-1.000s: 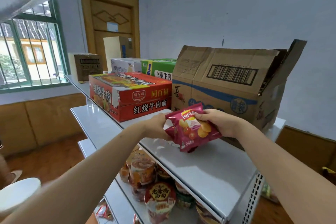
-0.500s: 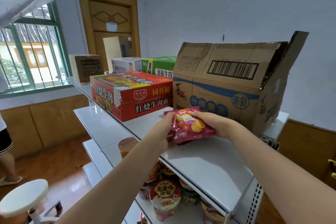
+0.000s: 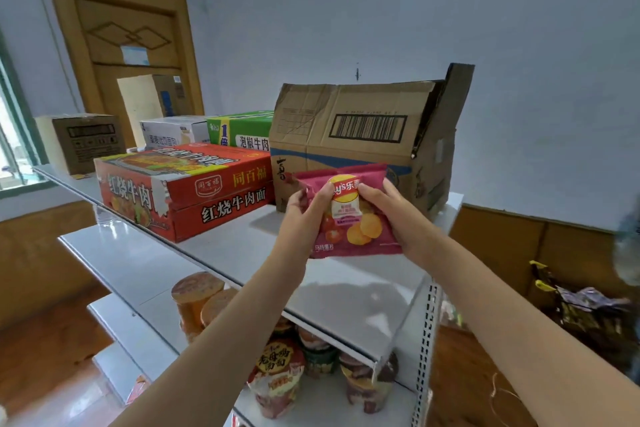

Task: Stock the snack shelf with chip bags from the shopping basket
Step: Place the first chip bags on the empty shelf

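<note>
A red chip bag (image 3: 349, 215) is held upright in both hands above the top shelf (image 3: 353, 291), in front of the brown cardboard box (image 3: 367, 142) and to the right of the red noodle carton (image 3: 187, 191). The left hand (image 3: 304, 215) is closed on the bag's left edge with the thumb on its front, and the right hand (image 3: 391, 215) is closed on its right edge. Whether the bottom of the bag touches the shelf cannot be told. The placing step seems to be in hand. For the next move, the bag would probably need to be set down so that it stands or leans against the box, and both hands released gently. The shopping basket is not clearly seen; a dark, blurred heap of packets (image 3: 585, 308) lies at the far right.
</note>
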Tool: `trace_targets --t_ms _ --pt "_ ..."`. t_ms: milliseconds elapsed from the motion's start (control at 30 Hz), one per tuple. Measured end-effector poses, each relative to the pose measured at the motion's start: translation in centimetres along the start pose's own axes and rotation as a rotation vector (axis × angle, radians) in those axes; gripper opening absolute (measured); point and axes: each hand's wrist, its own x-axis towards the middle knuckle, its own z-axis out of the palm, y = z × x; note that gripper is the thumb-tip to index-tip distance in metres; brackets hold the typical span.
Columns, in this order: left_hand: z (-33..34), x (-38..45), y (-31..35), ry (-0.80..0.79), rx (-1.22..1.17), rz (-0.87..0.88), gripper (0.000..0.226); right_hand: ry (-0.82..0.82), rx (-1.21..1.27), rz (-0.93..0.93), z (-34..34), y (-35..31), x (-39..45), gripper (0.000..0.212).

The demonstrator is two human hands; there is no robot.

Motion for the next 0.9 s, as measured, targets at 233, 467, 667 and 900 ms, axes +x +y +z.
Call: trace_targets --t_ms 233,467,667,900 --pt "10.1 -3.7 -1.1 -0.285 0.077 0.230 0.039 0.121 -0.065 -0.076 -8.0 -2.1 -10.2 0.064" --pt "23.0 -9.0 -6.8 -0.668 0.072 0.176 0.048 0.493 -0.218 0.006 -17.5 -2.5 -23.2 0.062" --pt "34.8 -15.7 -12.7 -0.997 0.080 0.101 0.026 0.860 -0.153 0.017 -25.5 0.3 -35.7 0.062" --pt "48.4 -26.6 -21.2 -1.325 0.137 0.012 0.029 1.292 -0.074 0.028 -33.1 5.0 -51.1 0.061"
